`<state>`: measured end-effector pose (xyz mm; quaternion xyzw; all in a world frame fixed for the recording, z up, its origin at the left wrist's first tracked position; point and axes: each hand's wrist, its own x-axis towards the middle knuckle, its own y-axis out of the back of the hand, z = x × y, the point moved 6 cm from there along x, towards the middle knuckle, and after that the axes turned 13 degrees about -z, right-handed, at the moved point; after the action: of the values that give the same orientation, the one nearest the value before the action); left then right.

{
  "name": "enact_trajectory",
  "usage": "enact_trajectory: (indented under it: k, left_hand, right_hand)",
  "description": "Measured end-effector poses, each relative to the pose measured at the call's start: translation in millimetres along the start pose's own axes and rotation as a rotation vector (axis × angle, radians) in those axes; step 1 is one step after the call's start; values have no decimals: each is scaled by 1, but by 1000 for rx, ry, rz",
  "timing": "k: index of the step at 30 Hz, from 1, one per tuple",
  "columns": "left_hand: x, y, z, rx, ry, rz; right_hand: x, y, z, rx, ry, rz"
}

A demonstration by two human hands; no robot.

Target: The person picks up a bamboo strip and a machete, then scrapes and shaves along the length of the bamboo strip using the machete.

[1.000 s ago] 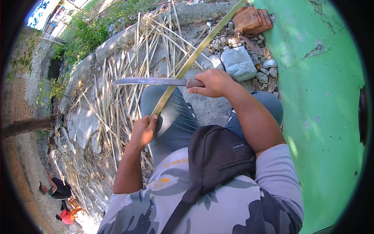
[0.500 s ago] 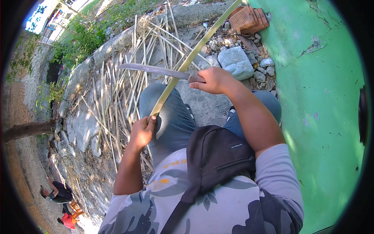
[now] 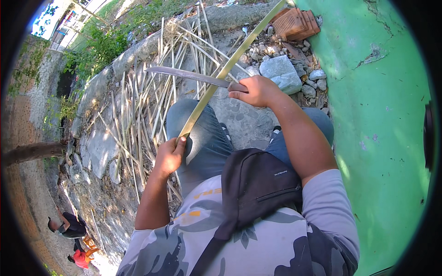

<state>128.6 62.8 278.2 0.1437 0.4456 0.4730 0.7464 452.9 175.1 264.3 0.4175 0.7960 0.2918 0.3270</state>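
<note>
A long, pale yellow-green bamboo strip (image 3: 241, 54) slants from my lap up to the far right, past the top of the view. My left hand (image 3: 168, 156) is closed on its near end beside my left knee, thumb on top. In my right hand (image 3: 258, 92) is the wooden handle of a machete (image 3: 184, 75), its blade pointing left. The blade crosses the strip at about mid-length and seems to touch it; part of the blade is hidden behind the strip.
Many cut strips (image 3: 133, 119) lie heaped on the ground to the left. Beyond my knees are a pale stone block (image 3: 280, 73), rubble and stacked clay tiles (image 3: 294, 24). A green wall or slab (image 3: 377, 138) runs along my right. Two people (image 3: 73, 225) are far off at lower left.
My right hand and the machete have shifted slightly away and to the right along the strip. My left hand and the strip have stayed nearly still.
</note>
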Motion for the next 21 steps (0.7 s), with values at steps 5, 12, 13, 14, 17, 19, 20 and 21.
enact_trajectory:
  k: [5, 12, 13, 14, 17, 19, 20, 21]
  left_hand:
    - [-1, 0, -5, -3, 3, -4]
    - [2, 2, -4, 6, 17, -7]
    - [2, 2, -4, 12, 18, -8]
    - [2, 2, -4, 13, 17, -9]
    - [1, 2, -4, 16, 35, -17]
    - [1, 1, -5, 9, 24, -7]
    - [1, 1, -6, 9, 24, -7]
    - [1, 1, -6, 9, 22, -5]
  right_hand:
    - [2, 0, -4, 40, 49, -9]
    - [3, -3, -2, -21, 21, 4]
    - [3, -3, -3, -18, 33, 17]
    - [2, -2, -3, -15, 45, 32]
    - [2, 0, -3, -9, 45, 13]
    - [1, 1, -5, 0, 45, 8]
    - [0, 1, -5, 9, 44, 3]
    - [1, -1, -4, 8, 45, 3]
